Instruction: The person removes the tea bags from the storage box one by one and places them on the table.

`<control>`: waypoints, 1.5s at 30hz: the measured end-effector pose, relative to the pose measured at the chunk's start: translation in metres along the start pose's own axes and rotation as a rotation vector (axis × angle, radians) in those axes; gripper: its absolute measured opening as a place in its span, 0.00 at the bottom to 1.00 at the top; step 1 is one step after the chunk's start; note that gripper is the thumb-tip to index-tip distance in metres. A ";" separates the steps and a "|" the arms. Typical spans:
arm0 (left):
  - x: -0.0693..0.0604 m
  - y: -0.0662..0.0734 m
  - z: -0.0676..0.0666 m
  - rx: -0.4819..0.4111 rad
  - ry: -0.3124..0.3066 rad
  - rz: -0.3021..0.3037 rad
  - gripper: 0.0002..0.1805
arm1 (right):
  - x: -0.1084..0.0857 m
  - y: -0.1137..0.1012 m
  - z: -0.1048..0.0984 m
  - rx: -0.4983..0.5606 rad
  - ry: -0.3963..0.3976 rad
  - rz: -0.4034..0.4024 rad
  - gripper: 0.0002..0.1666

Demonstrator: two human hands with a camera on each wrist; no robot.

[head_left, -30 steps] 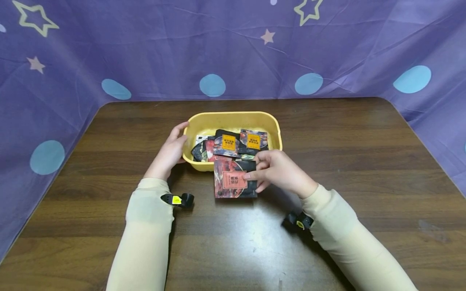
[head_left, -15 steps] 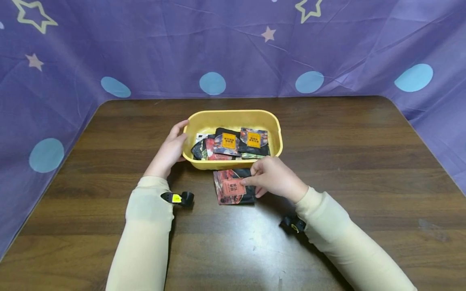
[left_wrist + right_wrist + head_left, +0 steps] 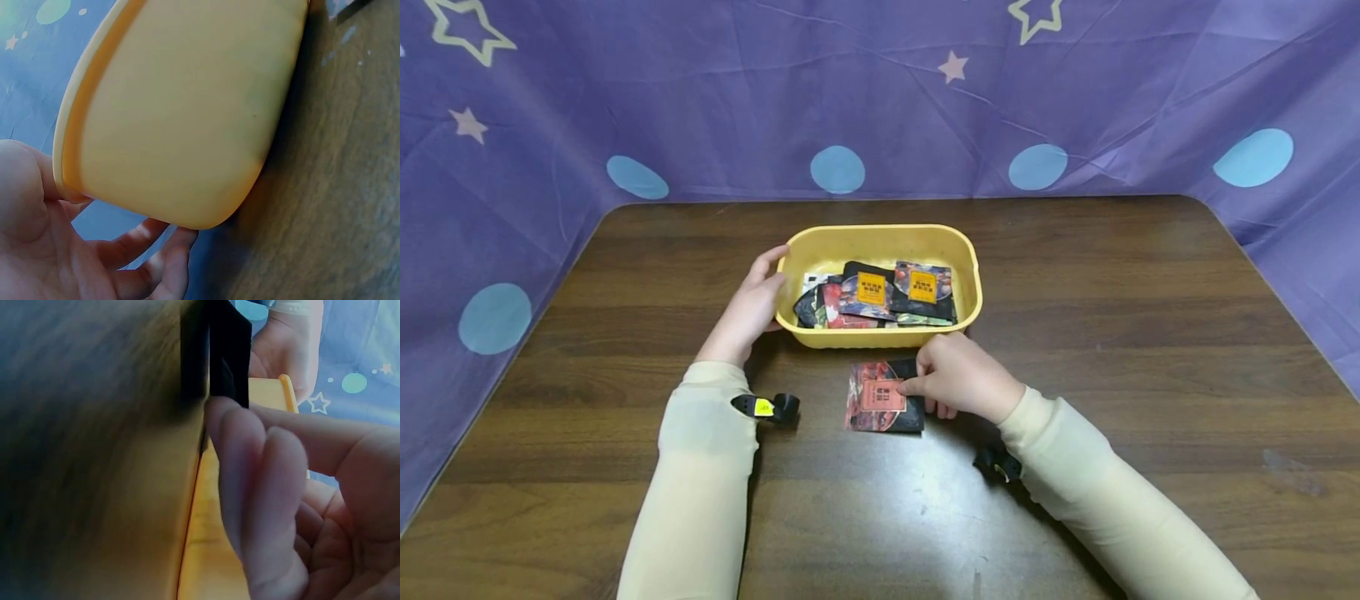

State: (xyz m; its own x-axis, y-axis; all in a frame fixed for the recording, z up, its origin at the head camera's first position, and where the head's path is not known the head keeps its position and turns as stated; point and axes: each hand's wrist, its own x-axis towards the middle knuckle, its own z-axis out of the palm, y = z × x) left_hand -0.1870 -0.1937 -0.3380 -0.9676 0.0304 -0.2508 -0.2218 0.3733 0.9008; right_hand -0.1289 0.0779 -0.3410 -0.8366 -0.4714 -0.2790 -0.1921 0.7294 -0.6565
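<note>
A flat square packet (image 3: pixel 880 398) in red and black with a pink label is pinched by my right hand (image 3: pixel 966 379), thumb on top. It lies level just in front of the yellow plastic basin (image 3: pixel 880 337). From the right wrist view, the packet's dark edge (image 3: pixel 231 356) is very close to the tabletop; whether it touches cannot be told. My left hand (image 3: pixel 745 312) holds the basin's left end. In the left wrist view, that hand (image 3: pixel 69 250) has its fingers against the basin's outer wall (image 3: pixel 169 125).
Several similar packets overlap inside the basin, among them one with an orange label (image 3: pixel 871 289) and another orange-labelled packet (image 3: pixel 922 287) at right. The brown wooden table (image 3: pixel 1150 333) extends around, backed by a purple curtain (image 3: pixel 910 108) with stars and dots.
My right hand has brought the pinched packet from over the basin's front rim toward me and down to the table. My left hand stays on the basin.
</note>
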 end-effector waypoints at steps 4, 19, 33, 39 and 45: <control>-0.001 0.001 0.001 -0.009 -0.002 0.000 0.30 | 0.000 0.000 0.001 -0.029 -0.004 0.011 0.23; -0.002 0.001 0.001 -0.019 -0.001 0.005 0.30 | 0.002 0.004 -0.002 -0.110 -0.127 0.119 0.27; -0.002 0.002 0.002 -0.014 0.007 0.001 0.30 | 0.004 0.010 -0.003 -0.074 -0.152 0.112 0.25; -0.002 0.001 0.002 -0.020 0.006 0.001 0.30 | 0.004 0.011 -0.005 -0.092 -0.152 0.096 0.25; -0.001 0.001 0.002 -0.022 0.004 -0.003 0.30 | 0.003 0.009 -0.007 -0.107 -0.147 0.081 0.26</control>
State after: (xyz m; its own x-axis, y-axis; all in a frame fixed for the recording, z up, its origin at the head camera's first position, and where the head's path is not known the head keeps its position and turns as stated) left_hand -0.1860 -0.1915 -0.3372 -0.9675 0.0255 -0.2517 -0.2269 0.3526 0.9078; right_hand -0.1363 0.0867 -0.3431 -0.7690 -0.4710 -0.4322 -0.1878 0.8127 -0.5516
